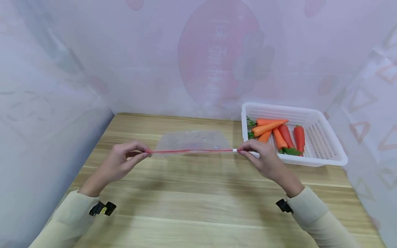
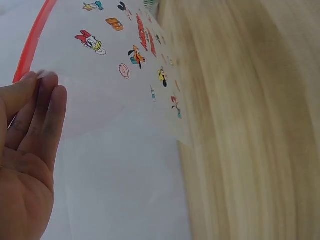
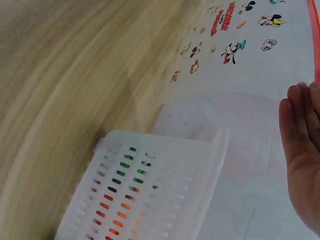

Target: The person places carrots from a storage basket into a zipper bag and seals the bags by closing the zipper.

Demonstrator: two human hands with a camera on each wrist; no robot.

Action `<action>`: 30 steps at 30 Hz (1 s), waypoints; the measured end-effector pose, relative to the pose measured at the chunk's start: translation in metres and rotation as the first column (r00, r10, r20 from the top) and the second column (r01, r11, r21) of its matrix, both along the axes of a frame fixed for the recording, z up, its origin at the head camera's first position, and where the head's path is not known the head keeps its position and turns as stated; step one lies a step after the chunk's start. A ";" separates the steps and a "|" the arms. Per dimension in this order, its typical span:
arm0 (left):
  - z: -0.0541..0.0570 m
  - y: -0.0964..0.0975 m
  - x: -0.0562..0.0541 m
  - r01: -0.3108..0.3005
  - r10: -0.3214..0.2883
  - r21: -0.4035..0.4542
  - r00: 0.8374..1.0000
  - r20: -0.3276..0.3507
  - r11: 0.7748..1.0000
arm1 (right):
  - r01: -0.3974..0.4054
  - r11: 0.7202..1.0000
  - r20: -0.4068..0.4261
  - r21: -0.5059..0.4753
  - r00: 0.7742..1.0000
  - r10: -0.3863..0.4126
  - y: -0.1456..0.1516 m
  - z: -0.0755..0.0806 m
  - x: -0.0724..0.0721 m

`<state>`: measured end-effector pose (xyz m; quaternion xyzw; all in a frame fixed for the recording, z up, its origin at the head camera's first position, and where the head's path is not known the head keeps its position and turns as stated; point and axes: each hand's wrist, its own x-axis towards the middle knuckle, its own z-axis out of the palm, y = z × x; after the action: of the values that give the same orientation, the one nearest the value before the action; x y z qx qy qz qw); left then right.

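Note:
A clear plastic zip bag [image 1: 193, 140] with a red zipper strip along its top edge is stretched between both hands above the table. In the left wrist view the bag [image 2: 120, 65] shows small printed cartoon figures and red lettering. My left hand [image 1: 126, 160] pinches the strip's left end between thumb and fingers. At the other end, beside a white slider [image 1: 234, 150], my right hand [image 1: 263, 160] pinches the bag's corner. The red strip runs nearly straight, and the bag hangs behind it.
At the back right stands a white perforated plastic basket [image 1: 325, 151]. Several carrots [image 1: 266, 129] and red peppers [image 1: 299, 137] with green leaves lie inside it. The wooden table [image 1: 186, 213] meets a pale printed sheet [image 1: 149, 86] behind and at both sides.

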<state>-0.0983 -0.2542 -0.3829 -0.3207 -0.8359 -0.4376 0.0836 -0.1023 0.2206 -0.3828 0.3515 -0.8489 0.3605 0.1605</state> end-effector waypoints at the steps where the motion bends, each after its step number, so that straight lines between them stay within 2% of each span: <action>1: -0.003 -0.001 0.001 -0.003 0.003 0.003 1.000 0.016 1.000 | 0.002 1.000 0.014 -0.001 1.000 -0.002 -0.001 -0.002 0.002; 8: -0.024 -0.004 0.011 0.027 -0.028 0.016 0.990 0.141 1.000 | 0.001 1.000 0.157 -0.023 0.988 0.002 -0.001 -0.022 0.011; 13: -0.033 -0.004 0.016 0.108 -0.099 -0.022 0.966 0.241 0.994 | 0.029 1.000 0.248 -0.012 0.968 -0.025 0.001 -0.033 0.015; 16: -0.032 -0.002 0.016 0.152 -0.132 -0.049 0.949 0.287 0.987 | 0.031 0.999 0.276 -0.006 0.961 -0.028 0.002 -0.039 0.015; 20: -0.025 0.011 0.012 0.161 -0.118 -0.112 0.939 0.322 0.981 | 0.027 1.000 0.274 -0.003 0.961 -0.026 0.004 -0.046 0.013; 22: -0.021 0.023 0.008 0.183 -0.122 -0.152 0.932 0.340 0.971 | 0.030 1.000 0.276 -0.002 0.961 -0.028 0.005 -0.049 0.012; 26: -0.014 0.055 0.001 0.262 -0.167 -0.229 0.916 0.366 0.937 | 0.040 0.999 0.315 -0.001 0.948 -0.038 0.006 -0.052 0.013; 30: -0.008 0.086 -0.004 0.298 -0.198 -0.275 0.920 0.337 0.914 | 0.051 0.999 0.343 0.003 0.938 -0.049 0.006 -0.055 0.013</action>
<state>-0.1025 -0.1685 -0.3910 -0.3640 -0.8505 -0.3464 -0.1555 -0.0894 0.2270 -0.4379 0.2612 -0.8714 0.4147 0.0203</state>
